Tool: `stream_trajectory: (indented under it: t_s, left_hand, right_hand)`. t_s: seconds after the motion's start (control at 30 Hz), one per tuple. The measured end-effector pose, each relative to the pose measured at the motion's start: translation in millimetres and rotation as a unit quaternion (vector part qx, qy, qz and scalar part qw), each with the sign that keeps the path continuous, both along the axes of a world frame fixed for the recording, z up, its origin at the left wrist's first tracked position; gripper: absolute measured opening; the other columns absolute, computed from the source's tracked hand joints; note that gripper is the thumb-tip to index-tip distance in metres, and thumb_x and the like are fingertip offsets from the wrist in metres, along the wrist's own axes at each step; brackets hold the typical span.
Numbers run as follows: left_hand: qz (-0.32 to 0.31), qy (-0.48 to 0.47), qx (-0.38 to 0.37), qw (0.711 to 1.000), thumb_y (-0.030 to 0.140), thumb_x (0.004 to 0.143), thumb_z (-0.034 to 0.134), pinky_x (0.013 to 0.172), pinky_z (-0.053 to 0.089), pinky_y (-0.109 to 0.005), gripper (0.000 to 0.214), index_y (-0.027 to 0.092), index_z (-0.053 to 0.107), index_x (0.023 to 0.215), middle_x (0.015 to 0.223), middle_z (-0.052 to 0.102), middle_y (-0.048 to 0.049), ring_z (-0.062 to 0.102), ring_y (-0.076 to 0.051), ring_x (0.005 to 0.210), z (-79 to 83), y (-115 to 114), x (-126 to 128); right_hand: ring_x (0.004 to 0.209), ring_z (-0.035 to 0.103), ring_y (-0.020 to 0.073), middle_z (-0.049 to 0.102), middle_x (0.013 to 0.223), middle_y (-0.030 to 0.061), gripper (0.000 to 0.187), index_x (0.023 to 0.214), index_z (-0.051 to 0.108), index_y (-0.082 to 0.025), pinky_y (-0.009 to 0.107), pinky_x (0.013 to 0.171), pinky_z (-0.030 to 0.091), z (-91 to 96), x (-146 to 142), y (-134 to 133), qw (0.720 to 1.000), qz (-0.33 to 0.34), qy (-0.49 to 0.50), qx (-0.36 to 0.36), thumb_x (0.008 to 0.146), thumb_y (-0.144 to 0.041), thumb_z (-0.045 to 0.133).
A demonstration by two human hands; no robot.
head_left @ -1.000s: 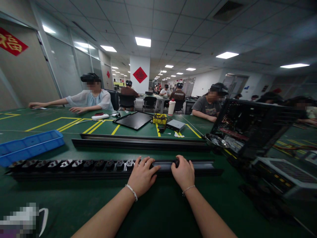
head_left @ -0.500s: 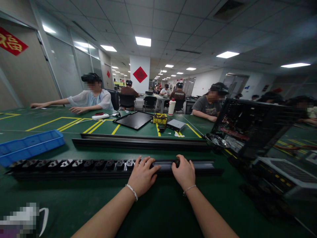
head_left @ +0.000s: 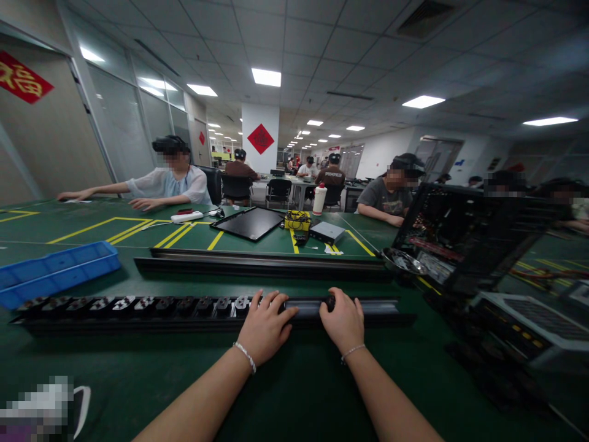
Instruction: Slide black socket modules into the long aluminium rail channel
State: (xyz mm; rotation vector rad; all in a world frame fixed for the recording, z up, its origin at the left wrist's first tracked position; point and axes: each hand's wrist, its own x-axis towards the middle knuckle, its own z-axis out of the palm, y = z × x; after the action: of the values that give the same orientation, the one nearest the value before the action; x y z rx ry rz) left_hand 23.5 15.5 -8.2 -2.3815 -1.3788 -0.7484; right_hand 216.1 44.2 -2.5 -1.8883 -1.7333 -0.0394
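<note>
**While the right hand (head_left: 342,319) held a small dark piece (head_left: 330,302), the left hand (head_left: 263,328) lay over a row of plug-like parts (head_left: 184,305)**

At the centre of the frame, both bare hands were at a long black channel (head_left: 391,318) lying across the dark green worktop (head_left: 138,383). The right hand was curled narrowly, its thumb and fingers around the small dark piece; whether that piece touched the channel could not be told. The left hand was palm down, fingers apart, covering the right end of the row; whether it gripped anything was hidden. The step in hand looked like setting or adjusting pieces along the channel, and the next move seemed to call for a steady pinch and careful lining up.

From far left to centre, the plug-like parts sat side by side, blocky and dark, several with shiny metal prongs. The channel had straight, smooth walls and a pale grey inside. Behind it lay a second black rail (head_left: 262,265), slim and faintly glossy; a blue plastic bin (head_left: 69,267) stood at far left.
</note>
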Motion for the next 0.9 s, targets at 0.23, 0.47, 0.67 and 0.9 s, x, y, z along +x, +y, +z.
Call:
stream_trajectory:
  t_s: [0.23, 0.47, 0.67, 0.9]
  left_hand:
    - [-0.005, -0.001, 0.006, 1.0, 0.032, 0.077, 0.059, 0.101, 0.024, -0.053, 0.033, 0.035, 0.058, 0.11, 0.117, 0.055, -0.0027, 0.045, -0.026, 0.113, -1.3, 0.6, -0.3]
    - [-0.004, 0.001, 0.002, 1.0, 0.033, 0.077, 0.059, 0.101, 0.025, -0.052, 0.033, 0.036, 0.058, 0.11, 0.117, 0.055, -0.0022, 0.045, -0.026, 0.113, -0.8, 0.5, -0.5]
    - [-0.009, -0.001, 0.004, 1.0, 0.032, 0.077, 0.059, 0.101, 0.024, -0.053, 0.033, 0.036, 0.058, 0.11, 0.117, 0.055, -0.0032, 0.045, -0.026, 0.113, -1.3, 0.7, -0.5]
    - [-0.003, 0.0, -0.001, 1.0, 0.032, 0.077, 0.06, 0.101, 0.024, -0.054, 0.033, 0.035, 0.058, 0.11, 0.117, 0.055, -0.0031, 0.045, -0.027, 0.114, -0.5, 0.2, 0.0]
  right_hand:
    - [0.105, 0.053, 0.0206, 0.062, 0.107, 0.0073, 0.034, 0.107, 0.053, -0.018, 0.043, 0.104, 0.017, -0.3, 0.3, 0.9, 1.0, -0.003, 0.003, 0.0, 0.075, -0.026, 0.045]
    - [0.104, 0.053, 0.0204, 0.062, 0.107, 0.0071, 0.033, 0.106, 0.053, -0.019, 0.042, 0.104, 0.018, -0.7, 0.1, 0.6, 1.0, -0.003, 0.002, 0.002, 0.075, -0.026, 0.046]
    - [0.102, 0.054, 0.0197, 0.062, 0.106, 0.0062, 0.032, 0.105, 0.054, -0.019, 0.042, 0.104, 0.018, -0.8, 0.6, 0.7, 1.0, -0.004, 0.006, 0.003, 0.074, -0.025, 0.045]
    - [0.103, 0.054, 0.0202, 0.063, 0.105, 0.0066, 0.034, 0.107, 0.052, -0.019, 0.041, 0.104, 0.018, 0.4, 0.8, 0.7, 1.0, -0.004, 0.013, 0.001, 0.074, -0.025, 0.045]
